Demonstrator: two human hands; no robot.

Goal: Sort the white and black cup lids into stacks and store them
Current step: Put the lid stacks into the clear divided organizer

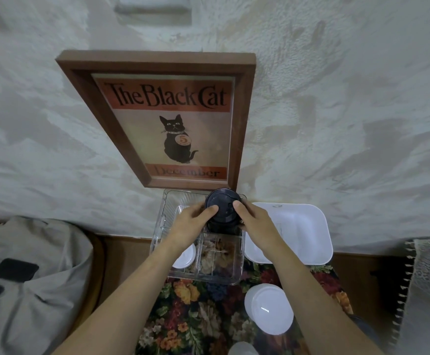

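Note:
A stack of black cup lids [222, 204] stands in the far right compartment of a clear plastic organizer [234, 275] on a floral cloth. My left hand [192, 222] grips the stack from the left and my right hand [253, 221] grips it from the right, both thumbs on the top lid. A white lid [184, 258] lies in the organizer's left compartment, partly hidden by my left forearm. A stack of white lids [270, 307] stands on the cloth near me, to the right.
A white rectangular bin [303, 231] sits right of the organizer. A framed cat poster [167, 121] leans on the wall behind. Grey fabric [29, 278] with dark items lies at left, a lace cloth [429, 290] at right. Another white object [242, 349] shows at the bottom edge.

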